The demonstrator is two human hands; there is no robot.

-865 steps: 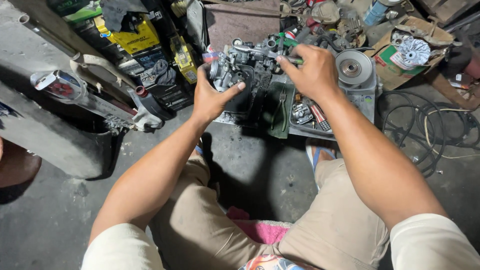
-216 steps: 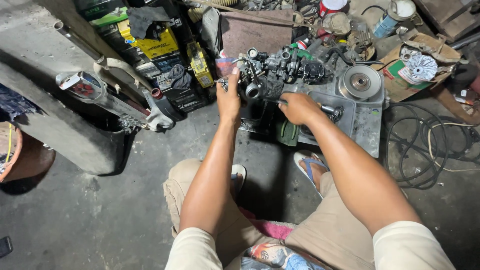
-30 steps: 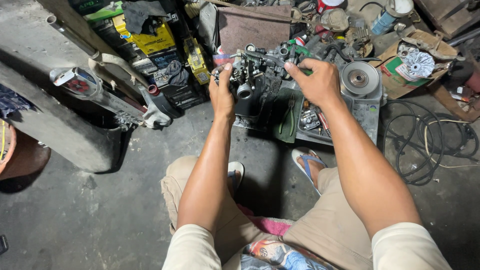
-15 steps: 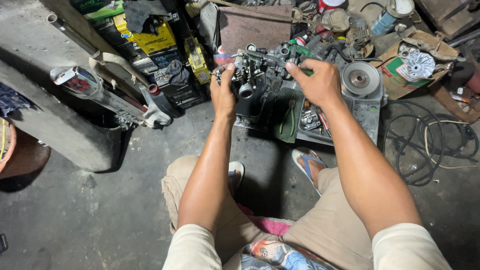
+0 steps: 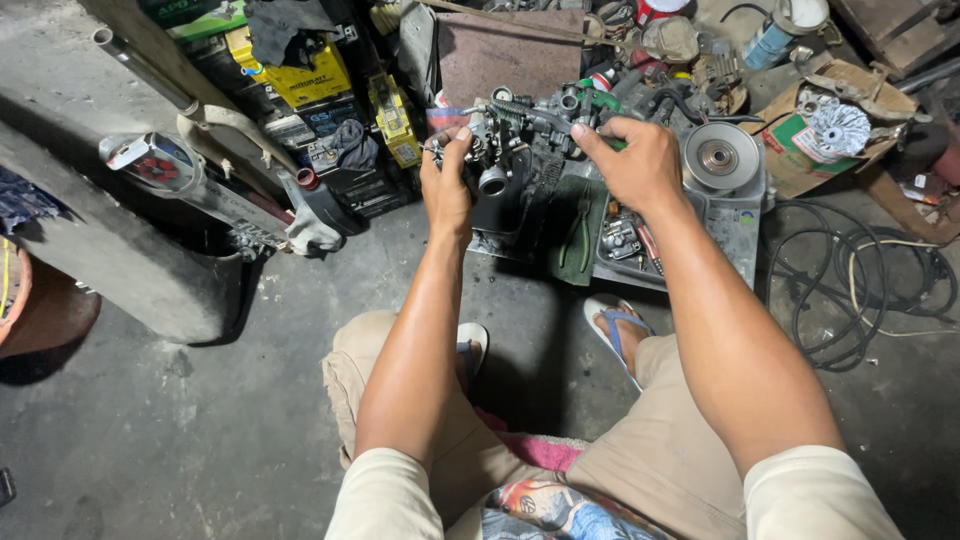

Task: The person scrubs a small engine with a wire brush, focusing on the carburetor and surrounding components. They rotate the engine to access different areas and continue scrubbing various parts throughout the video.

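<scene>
A greasy metal engine part (image 5: 525,150) with hoses and fittings stands on the floor in front of me. My left hand (image 5: 447,185) grips its left side, fingers curled around a small fitting. On its upper right, my right hand (image 5: 635,160) is closed on a green-handled tool (image 5: 600,100) pressed against the part. Below the part lie a dark cloth with pliers (image 5: 578,235) and a grey tray (image 5: 735,215) of small tools.
A round metal disc (image 5: 720,155) sits on the tray's right. Black cables (image 5: 860,290) coil at the right. A chrome exhaust pipe (image 5: 190,185) and yellow boxes (image 5: 300,75) lie at the left. My sandalled foot (image 5: 615,325) rests under the tray.
Both hands stay on the engine part. My right hand has shifted slightly on the green-handled tool; the view has barely moved.
</scene>
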